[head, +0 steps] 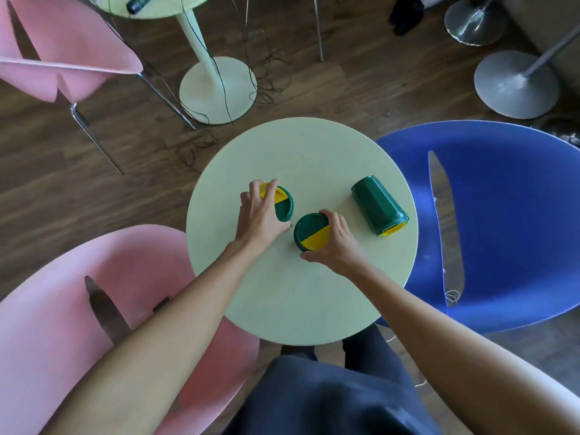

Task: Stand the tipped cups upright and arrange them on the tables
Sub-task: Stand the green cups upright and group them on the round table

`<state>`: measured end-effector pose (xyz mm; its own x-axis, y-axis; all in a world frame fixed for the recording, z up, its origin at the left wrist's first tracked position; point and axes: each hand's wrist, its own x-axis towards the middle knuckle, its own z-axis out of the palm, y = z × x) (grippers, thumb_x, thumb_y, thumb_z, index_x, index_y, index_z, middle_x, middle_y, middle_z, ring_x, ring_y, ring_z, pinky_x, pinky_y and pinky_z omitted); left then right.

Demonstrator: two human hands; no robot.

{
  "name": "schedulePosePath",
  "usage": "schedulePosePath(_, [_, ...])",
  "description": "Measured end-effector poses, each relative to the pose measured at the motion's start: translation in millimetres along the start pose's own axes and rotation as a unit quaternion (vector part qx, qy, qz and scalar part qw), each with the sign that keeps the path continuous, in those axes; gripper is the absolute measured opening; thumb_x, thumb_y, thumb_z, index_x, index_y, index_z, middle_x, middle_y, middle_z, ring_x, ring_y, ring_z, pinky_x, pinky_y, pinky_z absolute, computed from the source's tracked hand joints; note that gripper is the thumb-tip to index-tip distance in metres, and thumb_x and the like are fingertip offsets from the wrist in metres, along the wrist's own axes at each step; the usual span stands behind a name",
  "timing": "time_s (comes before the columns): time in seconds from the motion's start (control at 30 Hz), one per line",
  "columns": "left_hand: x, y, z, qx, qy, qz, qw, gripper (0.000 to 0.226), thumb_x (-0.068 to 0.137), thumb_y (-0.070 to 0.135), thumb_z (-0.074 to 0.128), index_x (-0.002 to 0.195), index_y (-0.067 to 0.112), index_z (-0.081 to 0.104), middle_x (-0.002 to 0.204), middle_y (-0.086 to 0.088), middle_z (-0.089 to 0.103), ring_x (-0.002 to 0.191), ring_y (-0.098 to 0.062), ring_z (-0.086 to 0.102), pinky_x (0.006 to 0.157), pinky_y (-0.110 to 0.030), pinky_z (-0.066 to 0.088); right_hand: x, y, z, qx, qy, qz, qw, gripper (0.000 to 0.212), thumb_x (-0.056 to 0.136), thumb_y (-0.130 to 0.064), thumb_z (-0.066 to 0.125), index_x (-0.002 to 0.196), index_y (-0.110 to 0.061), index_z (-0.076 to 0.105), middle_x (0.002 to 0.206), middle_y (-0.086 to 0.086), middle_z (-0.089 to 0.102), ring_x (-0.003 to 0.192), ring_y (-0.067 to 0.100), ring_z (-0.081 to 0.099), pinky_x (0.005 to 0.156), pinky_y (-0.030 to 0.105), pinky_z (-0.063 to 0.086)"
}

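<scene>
Three dark green cups with green-and-yellow lids are on the round pale green table (301, 146). My left hand (260, 211) grips the left cup (284, 205), which stands upright with its lid facing up. Just right of it, my right hand (337, 243) holds the middle cup (310, 232), also upright. The third cup (378, 204) lies tipped on its side at the table's right, lid end pointing toward me, untouched.
A blue chair (508, 221) stands right of the table, a pink chair (62, 309) at the near left and another pink chair (62, 48) at the far left. A second pale table (201, 67) stands behind, with loose cables on the wooden floor. Two metal stand bases (514, 86) sit at the far right.
</scene>
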<state>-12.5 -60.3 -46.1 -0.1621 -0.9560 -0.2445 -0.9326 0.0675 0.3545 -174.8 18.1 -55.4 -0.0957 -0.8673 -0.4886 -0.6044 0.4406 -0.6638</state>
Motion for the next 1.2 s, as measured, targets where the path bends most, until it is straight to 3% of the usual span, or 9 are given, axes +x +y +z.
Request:
schedulePosePath(0.17, [-6,-10,0,-0.015,-0.054,-0.017,0.998,0.104,0.063,0.031,0.09,0.148,0.024,0.031,0.146,-0.013,0.028,0.125,-0.039,0.038,0.1,-0.046,0.045,1,2,0,0.008,-0.004,-0.004,1.0,0.102,0.062,-0.034,0.088,0.145,-0.022,0.03,0.139,0.003,0.044,0.123,0.022,0.047,0.092,0.029,0.042])
schedulePosePath(0.3, [-4,-25,-9,-0.147,-0.101,-0.037,0.983,0.099,0.073,0.028,0.08,0.154,0.029,0.024,0.15,-0.012,0.027,0.139,-0.033,0.031,0.114,-0.04,0.031,1,1,-1,-0.013,-0.002,-0.003,1.0,0.102,0.062,-0.038,0.087,0.145,-0.023,0.031,0.139,0.003,0.046,0.122,0.025,0.048,0.093,0.033,0.044])
schedulePosePath(0.43, [2,-31,-18,-0.2,-0.085,-0.059,0.974,0.07,0.085,0.013,0.065,0.149,0.023,0.039,0.141,-0.013,0.046,0.132,-0.026,0.045,0.102,-0.025,0.032,0,0,3,-0.048,0.011,-0.013,0.999,0.101,0.061,-0.043,0.085,0.145,-0.025,0.032,0.137,0.003,0.049,0.119,0.026,0.041,0.096,0.037,0.041])
schedulePosePath(0.53, [7,-34,-23,-0.182,-0.097,-0.05,0.977,0.061,0.086,0.011,0.064,0.143,0.024,0.046,0.138,-0.013,0.053,0.13,-0.027,0.048,0.102,-0.029,0.036,-3,-3,8,-0.047,0.021,-0.016,0.999,0.1,0.061,-0.043,0.085,0.145,-0.024,0.033,0.136,0.002,0.05,0.116,0.024,0.037,0.094,0.035,0.04])
schedulePosePath(0.8, [11,-38,-23,-0.172,-0.109,-0.035,0.978,0.058,0.089,0.014,0.064,0.144,0.025,0.046,0.14,-0.012,0.051,0.13,-0.028,0.047,0.106,-0.035,0.037,-4,-12,22,-0.05,0.047,-0.012,0.998,0.1,0.062,-0.043,0.084,0.144,-0.023,0.032,0.135,-0.001,0.048,0.12,0.025,0.035,0.095,0.033,0.038])
schedulePosePath(1.03, [6,-40,-21,-0.206,-0.11,-0.034,0.972,0.066,0.09,0.014,0.063,0.15,0.025,0.038,0.147,-0.01,0.047,0.135,-0.025,0.044,0.109,-0.032,0.035,-6,-7,25,-0.06,0.046,-0.009,0.997,0.103,0.062,-0.055,0.081,0.146,-0.027,0.028,0.135,0.003,0.042,0.12,0.027,0.038,0.1,0.037,0.04])
schedulePosePath(1.13, [4,-40,-19,-0.246,-0.1,-0.071,0.961,0.064,0.089,0.016,0.066,0.147,0.021,0.042,0.145,-0.006,0.051,0.134,-0.023,0.046,0.105,-0.029,0.036,-9,-2,20,-0.016,0.051,-0.006,0.999,0.09,0.074,-0.069,0.065,0.146,-0.026,0.032,0.137,0.003,0.044,0.123,0.025,0.04,0.104,0.041,0.038])
schedulePosePath(1.2, [2,-42,-18,-0.27,-0.104,-0.094,0.953,0.059,0.088,0.02,0.067,0.143,0.02,0.046,0.132,-0.003,0.057,0.127,-0.023,0.051,0.103,-0.03,0.041,-10,5,12,0.032,0.11,-0.013,0.993,0.072,0.085,-0.066,0.053,0.14,-0.023,0.042,0.131,0.005,0.051,0.119,0.023,0.044,0.103,0.043,0.041])
